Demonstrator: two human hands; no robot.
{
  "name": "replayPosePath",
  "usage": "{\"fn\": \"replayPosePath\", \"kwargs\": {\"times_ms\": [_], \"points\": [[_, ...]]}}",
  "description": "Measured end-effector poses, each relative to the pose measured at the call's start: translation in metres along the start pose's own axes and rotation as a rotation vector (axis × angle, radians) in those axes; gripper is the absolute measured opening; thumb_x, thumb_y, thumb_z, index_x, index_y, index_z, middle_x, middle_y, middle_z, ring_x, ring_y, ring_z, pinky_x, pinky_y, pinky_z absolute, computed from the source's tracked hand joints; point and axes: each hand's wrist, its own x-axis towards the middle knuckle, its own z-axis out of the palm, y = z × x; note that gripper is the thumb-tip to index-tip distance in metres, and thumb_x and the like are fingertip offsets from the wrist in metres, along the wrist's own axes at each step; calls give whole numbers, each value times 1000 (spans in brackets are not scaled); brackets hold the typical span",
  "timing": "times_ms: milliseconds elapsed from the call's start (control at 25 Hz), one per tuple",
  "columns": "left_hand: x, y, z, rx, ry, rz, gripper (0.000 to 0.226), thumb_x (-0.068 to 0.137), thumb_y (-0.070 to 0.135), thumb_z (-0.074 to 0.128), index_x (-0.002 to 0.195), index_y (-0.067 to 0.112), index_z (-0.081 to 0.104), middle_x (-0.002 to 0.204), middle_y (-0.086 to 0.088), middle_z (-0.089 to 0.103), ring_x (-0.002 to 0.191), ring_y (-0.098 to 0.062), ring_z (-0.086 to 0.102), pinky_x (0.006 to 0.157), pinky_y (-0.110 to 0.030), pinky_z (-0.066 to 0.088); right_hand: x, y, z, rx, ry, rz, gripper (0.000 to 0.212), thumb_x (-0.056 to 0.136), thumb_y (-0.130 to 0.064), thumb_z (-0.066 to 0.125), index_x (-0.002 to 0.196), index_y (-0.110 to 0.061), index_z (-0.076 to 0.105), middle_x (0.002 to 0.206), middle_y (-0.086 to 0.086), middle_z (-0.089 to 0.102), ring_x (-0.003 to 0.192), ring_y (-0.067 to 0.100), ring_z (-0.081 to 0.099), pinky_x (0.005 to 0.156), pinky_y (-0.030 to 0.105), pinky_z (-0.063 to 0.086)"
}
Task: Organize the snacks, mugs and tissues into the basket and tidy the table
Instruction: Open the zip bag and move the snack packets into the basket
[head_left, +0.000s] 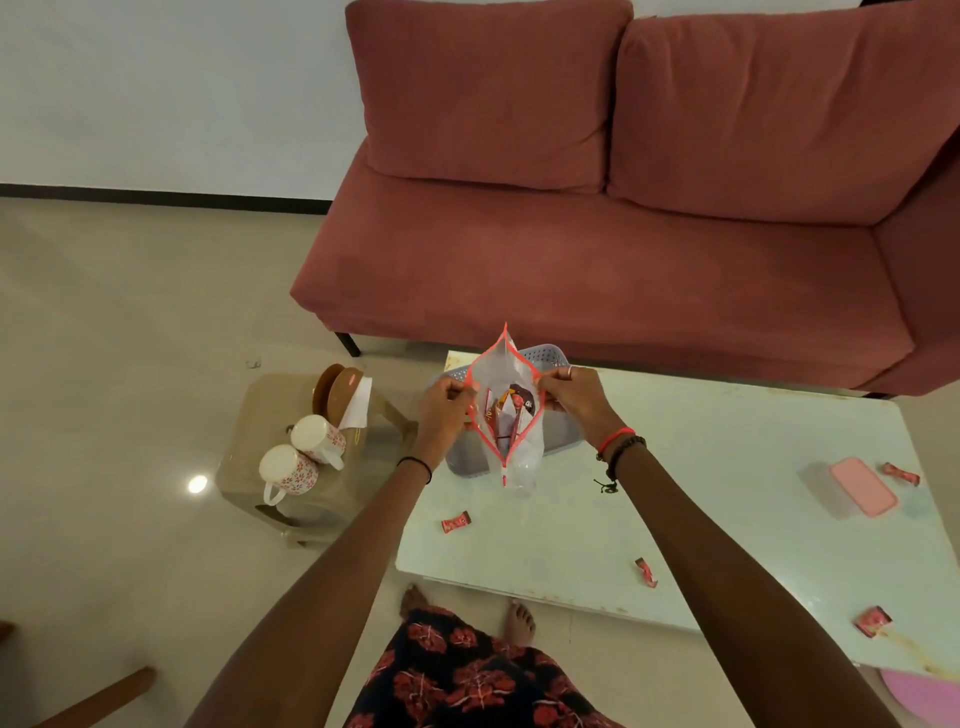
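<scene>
My left hand (441, 408) and my right hand (574, 397) each pinch one side of a clear zip bag (506, 415) with a red-orange rim, pulling its mouth wide. Several red snack packets lie inside it. The bag hangs over a grey perforated basket (545, 358) at the table's far left corner. Loose red snack packets lie on the glass table (701, 467): one near the left edge (456, 521), one at the front (645, 571), one at the front right (874, 621), one far right (901, 474). Two white floral mugs (298, 457) stand on a beige stool (260, 415).
Brown plates (337, 392) and a white tissue (358, 405) also sit on the stool. A clear box with a pink lid (860, 486) rests on the table's right side. A red sofa (623, 234) stands behind the table. My feet are at the table's near edge.
</scene>
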Motion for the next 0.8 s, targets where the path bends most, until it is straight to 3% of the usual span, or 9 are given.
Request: {"fn": "replayPosePath", "kwargs": {"times_ms": [120, 320, 480, 560, 640, 800], "points": [[11, -4, -7, 35, 50, 23, 19, 92, 26, 57, 86, 8, 52, 79, -10, 61, 71, -21, 63, 51, -22, 57, 5, 1, -15, -171, 174, -39, 17, 80, -4, 59, 78, 7, 71, 74, 22, 71, 66, 22, 62, 80, 37, 58], [24, -14, -9, 131, 30, 135, 16, 94, 25, 53, 87, 11, 49, 82, -12, 60, 80, -27, 64, 70, -37, 59, 0, 8, -21, -354, 239, -75, 19, 85, -9, 59, 88, 4, 72, 82, 22, 74, 76, 30, 70, 90, 42, 53], [19, -23, -1, 152, 7, 256, 13, 94, 24, 53, 82, 20, 48, 72, 6, 57, 65, -7, 61, 54, -7, 50, 3, 14, -5, -501, 264, -135, 25, 87, -13, 60, 108, 1, 64, 105, 14, 67, 99, 27, 61, 83, 29, 46], [18, -29, 2, 182, 11, 306, 11, 93, 22, 54, 84, 18, 50, 70, 7, 56, 62, -7, 58, 54, -6, 46, 4, 12, 7, -523, 305, -231, 19, 87, -12, 61, 104, -4, 64, 103, 11, 65, 94, 23, 60, 76, 25, 43], [18, -37, 3, 196, 16, 331, 11, 92, 23, 56, 84, 18, 51, 71, 6, 58, 62, -8, 58, 57, -10, 46, 11, 13, 24, -638, 132, -338, 15, 90, -10, 56, 99, -8, 68, 98, 10, 70, 88, 23, 65, 77, 26, 48], [21, -43, -2, 240, 77, 348, 15, 91, 26, 57, 90, 11, 57, 80, 2, 63, 70, -10, 60, 65, -11, 48, 32, 27, 71, -1042, -584, -367, 21, 91, -4, 54, 106, -2, 68, 105, 17, 70, 92, 29, 65, 70, 20, 44]]}}
